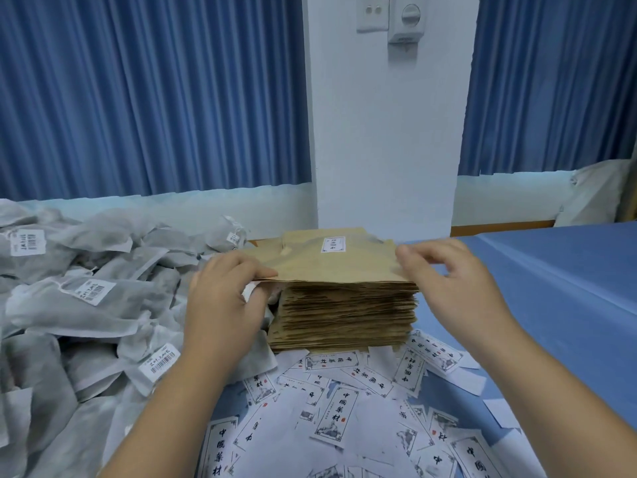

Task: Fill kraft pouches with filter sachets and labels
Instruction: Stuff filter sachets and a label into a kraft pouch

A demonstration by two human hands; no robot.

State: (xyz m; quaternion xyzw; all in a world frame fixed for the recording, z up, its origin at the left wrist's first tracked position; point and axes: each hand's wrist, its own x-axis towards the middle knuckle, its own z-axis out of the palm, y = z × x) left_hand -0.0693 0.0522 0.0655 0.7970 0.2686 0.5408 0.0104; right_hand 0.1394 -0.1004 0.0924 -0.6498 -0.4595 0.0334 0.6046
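A thick stack of kraft pouches point(344, 315) stands in the middle of the table. The top pouch point(331, 263) carries a small white label near its far edge. My left hand point(224, 298) pinches that pouch at its left near corner, thumb on top. My right hand point(451, 277) holds its right edge with curled fingers. Grey filter sachets point(86, 298) with barcode stickers lie heaped to the left. Printed paper labels point(344, 401) are scattered in front of the stack.
A blue cloth point(551, 288) covers the table to the right. A white pillar point(386, 132) and blue curtains point(138, 98) stand behind. More kraft pouches lie flat behind the stack.
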